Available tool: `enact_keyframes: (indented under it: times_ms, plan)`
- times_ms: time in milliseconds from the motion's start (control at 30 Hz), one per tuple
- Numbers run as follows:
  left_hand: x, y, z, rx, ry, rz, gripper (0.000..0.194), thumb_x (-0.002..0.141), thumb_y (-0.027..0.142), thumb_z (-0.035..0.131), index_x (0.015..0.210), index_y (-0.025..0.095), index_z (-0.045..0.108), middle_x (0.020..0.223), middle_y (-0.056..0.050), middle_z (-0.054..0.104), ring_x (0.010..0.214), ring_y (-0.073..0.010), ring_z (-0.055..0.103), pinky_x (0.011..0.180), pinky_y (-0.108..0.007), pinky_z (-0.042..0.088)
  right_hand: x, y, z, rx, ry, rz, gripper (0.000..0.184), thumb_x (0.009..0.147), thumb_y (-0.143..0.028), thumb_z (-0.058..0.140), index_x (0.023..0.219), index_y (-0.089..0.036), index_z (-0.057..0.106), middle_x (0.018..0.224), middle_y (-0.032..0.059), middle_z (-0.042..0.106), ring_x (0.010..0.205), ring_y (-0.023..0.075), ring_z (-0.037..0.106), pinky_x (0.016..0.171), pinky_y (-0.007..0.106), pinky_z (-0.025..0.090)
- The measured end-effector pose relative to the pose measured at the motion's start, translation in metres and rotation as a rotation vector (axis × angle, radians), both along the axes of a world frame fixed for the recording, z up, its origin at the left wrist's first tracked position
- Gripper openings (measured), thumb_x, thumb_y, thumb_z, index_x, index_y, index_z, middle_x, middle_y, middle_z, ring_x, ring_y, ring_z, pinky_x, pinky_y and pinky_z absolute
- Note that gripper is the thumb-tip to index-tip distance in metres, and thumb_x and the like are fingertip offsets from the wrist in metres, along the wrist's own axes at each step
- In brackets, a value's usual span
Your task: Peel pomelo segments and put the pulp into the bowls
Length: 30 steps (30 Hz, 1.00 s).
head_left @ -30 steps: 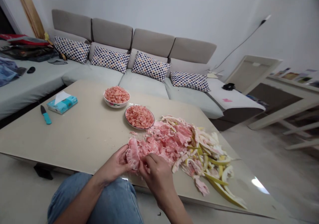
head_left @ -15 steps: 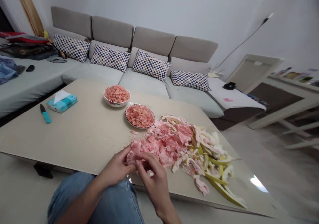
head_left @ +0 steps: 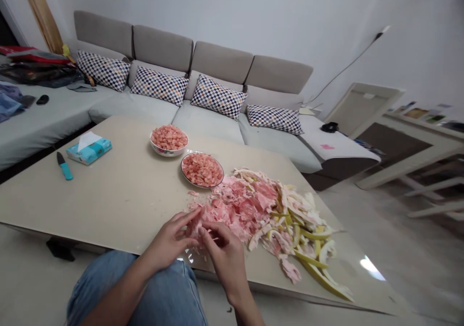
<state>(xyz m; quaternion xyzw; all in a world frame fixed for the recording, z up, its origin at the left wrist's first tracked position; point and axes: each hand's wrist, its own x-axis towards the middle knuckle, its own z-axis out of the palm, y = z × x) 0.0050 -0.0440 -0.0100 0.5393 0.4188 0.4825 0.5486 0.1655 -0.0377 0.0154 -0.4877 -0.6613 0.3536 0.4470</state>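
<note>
Between thumb and fingers, my left hand grips a pink pomelo segment near the table's front edge. My right hand pinches at the same segment from the right, its thumb and forefinger closed against it. The fingers partly hide the segment. Just beyond both hands spreads a heap of pink pomelo membranes. It runs on the right into yellow-green pomelo rinds. A plate of peeled pomelo flesh lies behind the heap, and a bowl of the same flesh stands farther back.
On the table, a small knife with a turquoise handle lies at the left beside a tissue pack. A sofa with checked cushions lines the far side. My knee is below the front edge.
My left fingers have opened out slightly and more of their length shows. The segment looks smaller between the hands. The view has shifted a little.
</note>
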Motion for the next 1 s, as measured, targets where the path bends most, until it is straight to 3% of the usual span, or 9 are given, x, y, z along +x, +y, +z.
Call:
enact_keyframes:
  times_ms: [167, 333, 500, 733, 1000]
  plan:
    - [-0.004, 0.000, -0.001, 0.185, 0.231, 0.065, 0.067, 0.073, 0.008, 0.068, 0.131, 0.040, 0.055, 0.122, -0.003, 0.059, 0.117, -0.0231, 0.051, 0.106, -0.040, 0.038, 0.004, -0.001, 0.005, -0.015, -0.073, 0.035, 0.020, 0.085, -0.028, 0.058, 0.078, -0.018, 0.073, 0.075, 0.0054, 0.070, 0.065, 0.0167, 0.064, 0.058, 0.025, 0.049]
    - [-0.006, 0.001, -0.003, 0.213, 0.251, 0.110, 0.062, 0.073, 0.008, 0.067, 0.127, 0.039, 0.059, 0.115, -0.002, 0.061, 0.111, -0.0225, 0.054, 0.102, -0.040, 0.042, -0.003, 0.000, 0.008, 0.019, -0.179, -0.025, 0.022, 0.081, -0.024, 0.057, 0.062, -0.018, 0.066, 0.060, 0.0024, 0.062, 0.056, 0.0152, 0.057, 0.052, 0.024, 0.043]
    - [-0.005, 0.001, -0.006, 0.227, 0.239, 0.115, 0.061, 0.075, 0.009, 0.066, 0.127, 0.039, 0.059, 0.117, -0.002, 0.060, 0.113, -0.0223, 0.053, 0.103, -0.038, 0.040, -0.011, 0.002, 0.006, 0.003, -0.121, -0.111, 0.017, 0.073, -0.023, 0.057, 0.057, -0.018, 0.057, 0.051, -0.0017, 0.054, 0.047, 0.0123, 0.048, 0.046, 0.022, 0.038]
    - [-0.002, -0.002, 0.001, 0.182, 0.235, 0.086, 0.073, 0.070, 0.007, 0.070, 0.133, 0.040, 0.052, 0.123, -0.003, 0.056, 0.114, -0.0234, 0.051, 0.101, -0.036, 0.041, 0.006, 0.011, 0.004, -0.090, 0.029, -0.086, 0.018, 0.078, -0.032, 0.058, 0.066, -0.018, 0.061, 0.056, 0.0000, 0.058, 0.050, 0.0141, 0.052, 0.049, 0.024, 0.042]
    - [-0.002, -0.005, 0.005, 0.183, 0.318, 0.079, 0.067, 0.079, 0.012, 0.065, 0.137, 0.041, 0.047, 0.113, -0.002, 0.051, 0.108, -0.0200, 0.051, 0.099, -0.034, 0.041, 0.014, 0.009, 0.003, -0.119, -0.023, -0.014, 0.032, 0.086, -0.040, 0.057, 0.104, -0.017, 0.069, 0.074, 0.0056, 0.068, 0.065, 0.0190, 0.061, 0.061, 0.029, 0.049]
